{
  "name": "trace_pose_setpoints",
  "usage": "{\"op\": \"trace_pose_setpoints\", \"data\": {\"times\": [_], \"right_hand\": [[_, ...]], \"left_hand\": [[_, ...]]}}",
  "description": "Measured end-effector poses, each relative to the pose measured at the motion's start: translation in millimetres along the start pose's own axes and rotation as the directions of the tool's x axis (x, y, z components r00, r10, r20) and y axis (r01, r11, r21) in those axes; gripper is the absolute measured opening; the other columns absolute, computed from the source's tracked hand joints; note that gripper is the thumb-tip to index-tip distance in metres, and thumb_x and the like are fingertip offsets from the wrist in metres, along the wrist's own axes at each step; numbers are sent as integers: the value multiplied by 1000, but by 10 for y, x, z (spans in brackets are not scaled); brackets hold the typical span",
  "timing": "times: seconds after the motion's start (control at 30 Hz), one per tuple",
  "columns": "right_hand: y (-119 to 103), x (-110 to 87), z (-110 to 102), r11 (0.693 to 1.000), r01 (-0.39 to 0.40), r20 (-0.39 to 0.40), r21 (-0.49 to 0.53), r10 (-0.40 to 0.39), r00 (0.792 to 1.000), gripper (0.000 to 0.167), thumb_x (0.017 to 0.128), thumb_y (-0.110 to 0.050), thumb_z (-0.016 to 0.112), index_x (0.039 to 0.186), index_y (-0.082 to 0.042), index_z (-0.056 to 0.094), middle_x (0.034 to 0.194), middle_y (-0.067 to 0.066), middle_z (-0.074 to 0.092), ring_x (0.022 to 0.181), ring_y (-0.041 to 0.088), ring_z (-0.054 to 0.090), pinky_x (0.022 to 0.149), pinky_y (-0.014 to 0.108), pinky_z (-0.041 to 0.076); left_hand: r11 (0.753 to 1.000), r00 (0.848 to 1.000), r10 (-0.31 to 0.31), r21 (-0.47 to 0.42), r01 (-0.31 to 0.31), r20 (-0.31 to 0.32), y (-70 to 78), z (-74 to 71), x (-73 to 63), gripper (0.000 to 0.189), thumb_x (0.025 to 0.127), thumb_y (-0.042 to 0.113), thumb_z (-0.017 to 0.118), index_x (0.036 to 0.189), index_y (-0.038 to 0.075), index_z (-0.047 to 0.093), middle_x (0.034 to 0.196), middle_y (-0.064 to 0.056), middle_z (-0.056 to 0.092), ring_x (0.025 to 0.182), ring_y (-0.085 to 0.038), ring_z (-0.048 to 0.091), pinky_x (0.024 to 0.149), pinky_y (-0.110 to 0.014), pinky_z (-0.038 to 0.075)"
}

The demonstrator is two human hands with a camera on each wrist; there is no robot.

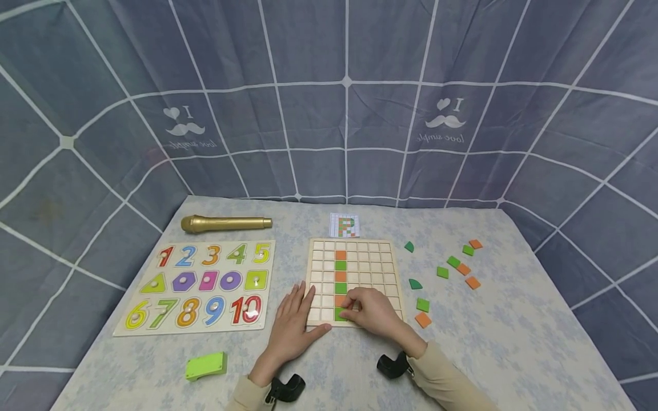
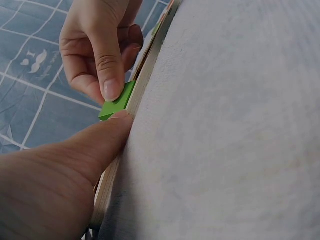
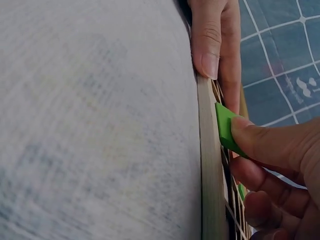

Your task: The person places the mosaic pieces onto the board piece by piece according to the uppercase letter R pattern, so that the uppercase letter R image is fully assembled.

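A pale wooden grid board (image 1: 375, 278) lies in the middle of the table. One column of it holds alternating orange and green square tiles (image 1: 341, 276). At the column's near end my right hand (image 1: 374, 311) pinches a green square tile (image 3: 224, 127) between thumb and fingers. That tile is tilted at the board's near edge in the right wrist view; whether it is seated in its cell I cannot tell. My left hand (image 1: 294, 325) rests flat with fingers extended over the board's left edge, its thumb (image 2: 117, 122) at the near edge close to the tile.
Loose orange and green squares (image 1: 442, 272) and green quarter-round pieces (image 1: 415, 283) lie right of the board. Behind it is a patterned card (image 1: 344, 225). To the left are a number-and-shape puzzle (image 1: 195, 294), a gold microphone (image 1: 226, 224) and a lime-green block (image 1: 206, 366).
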State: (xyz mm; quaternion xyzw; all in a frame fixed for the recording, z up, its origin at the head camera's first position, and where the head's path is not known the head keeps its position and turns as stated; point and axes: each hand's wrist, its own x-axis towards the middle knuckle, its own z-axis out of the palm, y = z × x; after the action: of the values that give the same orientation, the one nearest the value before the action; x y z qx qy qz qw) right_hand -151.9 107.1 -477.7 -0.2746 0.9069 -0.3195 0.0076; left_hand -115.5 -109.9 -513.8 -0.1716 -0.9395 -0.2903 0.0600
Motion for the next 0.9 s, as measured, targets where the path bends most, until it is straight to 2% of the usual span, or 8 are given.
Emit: {"op": "trace_pose_setpoints", "data": {"times": [0.57,0.9], "right_hand": [[3,23,-8,997,31,-27,-66,-33,999,10,79,-23,79,72,-22,72,68,-15,57,56,-1,48,52,21,42],[22,10,3,998,40,-16,-57,-41,999,10,79,-22,79,72,-23,71,71,-15,57,59,-1,49,53,21,42]], "left_hand": [[1000,1000,3,0,-3,0,-15,5,-2,84,85,51,63,146,1,35,151,-23,24,141,-35,15,111,-47,11],[1000,1000,4,-2,-4,1,-5,-4,-9,83,85,50,63,145,0,36,150,-24,25,140,-37,16,110,-50,13]]}}
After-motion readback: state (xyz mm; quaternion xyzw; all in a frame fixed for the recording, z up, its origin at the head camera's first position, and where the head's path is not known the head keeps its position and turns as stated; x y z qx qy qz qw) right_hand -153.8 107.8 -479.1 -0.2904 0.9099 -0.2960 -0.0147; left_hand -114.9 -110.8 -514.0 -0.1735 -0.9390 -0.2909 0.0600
